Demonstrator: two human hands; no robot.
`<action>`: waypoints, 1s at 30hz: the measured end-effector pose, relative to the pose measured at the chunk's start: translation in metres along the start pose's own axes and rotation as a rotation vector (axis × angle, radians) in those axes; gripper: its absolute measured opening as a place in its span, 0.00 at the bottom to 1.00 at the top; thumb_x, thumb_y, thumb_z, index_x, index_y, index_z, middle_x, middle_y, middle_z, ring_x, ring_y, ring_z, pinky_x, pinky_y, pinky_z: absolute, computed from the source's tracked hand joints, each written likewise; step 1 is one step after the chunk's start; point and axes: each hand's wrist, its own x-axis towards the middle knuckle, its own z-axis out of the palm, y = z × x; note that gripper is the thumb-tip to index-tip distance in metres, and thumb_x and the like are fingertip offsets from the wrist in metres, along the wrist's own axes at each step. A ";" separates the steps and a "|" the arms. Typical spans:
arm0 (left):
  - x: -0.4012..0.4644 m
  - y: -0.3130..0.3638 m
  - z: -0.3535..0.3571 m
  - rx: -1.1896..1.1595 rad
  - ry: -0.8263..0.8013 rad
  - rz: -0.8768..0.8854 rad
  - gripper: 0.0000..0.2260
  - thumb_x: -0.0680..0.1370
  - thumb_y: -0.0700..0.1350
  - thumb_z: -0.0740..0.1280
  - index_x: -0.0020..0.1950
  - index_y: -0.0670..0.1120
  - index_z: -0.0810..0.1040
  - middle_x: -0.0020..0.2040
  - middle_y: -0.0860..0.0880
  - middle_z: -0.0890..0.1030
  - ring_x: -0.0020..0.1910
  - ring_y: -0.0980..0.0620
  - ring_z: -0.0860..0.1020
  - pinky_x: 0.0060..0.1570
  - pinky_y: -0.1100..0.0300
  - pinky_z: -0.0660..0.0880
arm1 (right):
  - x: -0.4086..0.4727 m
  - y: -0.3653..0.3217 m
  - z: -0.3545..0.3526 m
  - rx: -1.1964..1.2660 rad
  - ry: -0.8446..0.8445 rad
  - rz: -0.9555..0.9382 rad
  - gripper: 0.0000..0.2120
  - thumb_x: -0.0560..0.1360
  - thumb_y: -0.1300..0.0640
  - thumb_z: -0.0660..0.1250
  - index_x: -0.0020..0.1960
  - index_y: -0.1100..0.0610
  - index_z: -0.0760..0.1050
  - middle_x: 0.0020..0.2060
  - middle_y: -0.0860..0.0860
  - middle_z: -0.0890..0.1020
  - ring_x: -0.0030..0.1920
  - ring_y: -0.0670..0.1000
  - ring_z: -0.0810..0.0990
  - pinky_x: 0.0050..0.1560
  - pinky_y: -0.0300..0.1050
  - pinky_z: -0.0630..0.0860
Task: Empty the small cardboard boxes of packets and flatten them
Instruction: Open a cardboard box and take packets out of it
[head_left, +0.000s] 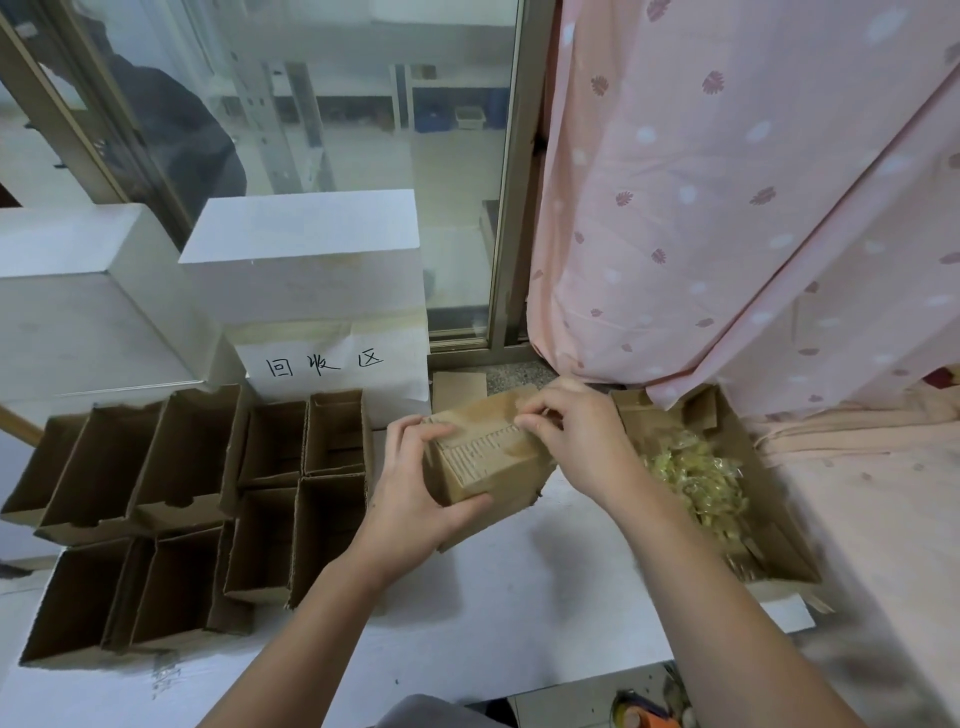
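Note:
A small brown cardboard box is held above the white table, tilted, with torn corrugated patches on its top. My left hand grips its left side, thumb along the lower front. My right hand pinches something at the box's top right edge; what it pinches is hidden by the fingers. To the right lies an open cardboard tray holding a heap of yellowish clear packets.
Several open, empty small cardboard boxes stand in rows on the left of the white table. Behind them are white boxes, one with a handwritten paper label. A pink curtain hangs at the right, and a glass window at the back.

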 end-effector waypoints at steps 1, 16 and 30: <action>0.001 0.001 -0.001 0.016 0.002 0.006 0.32 0.64 0.59 0.79 0.62 0.70 0.66 0.69 0.68 0.59 0.69 0.72 0.63 0.62 0.70 0.65 | -0.002 -0.001 0.002 0.034 -0.003 0.008 0.05 0.75 0.60 0.75 0.43 0.51 0.84 0.43 0.45 0.80 0.44 0.42 0.78 0.47 0.31 0.69; 0.005 0.002 -0.002 0.119 -0.024 -0.035 0.34 0.67 0.53 0.83 0.65 0.64 0.65 0.68 0.69 0.57 0.68 0.69 0.65 0.63 0.54 0.76 | 0.000 0.016 0.034 0.317 0.091 0.406 0.06 0.76 0.53 0.75 0.47 0.52 0.78 0.48 0.43 0.83 0.54 0.46 0.79 0.50 0.41 0.72; 0.024 0.023 0.020 0.807 0.024 -0.017 0.37 0.71 0.73 0.55 0.71 0.49 0.70 0.64 0.51 0.76 0.63 0.46 0.76 0.62 0.44 0.69 | -0.010 -0.032 0.056 -0.345 -0.071 0.071 0.10 0.85 0.48 0.55 0.58 0.55 0.66 0.50 0.54 0.84 0.48 0.64 0.81 0.44 0.54 0.70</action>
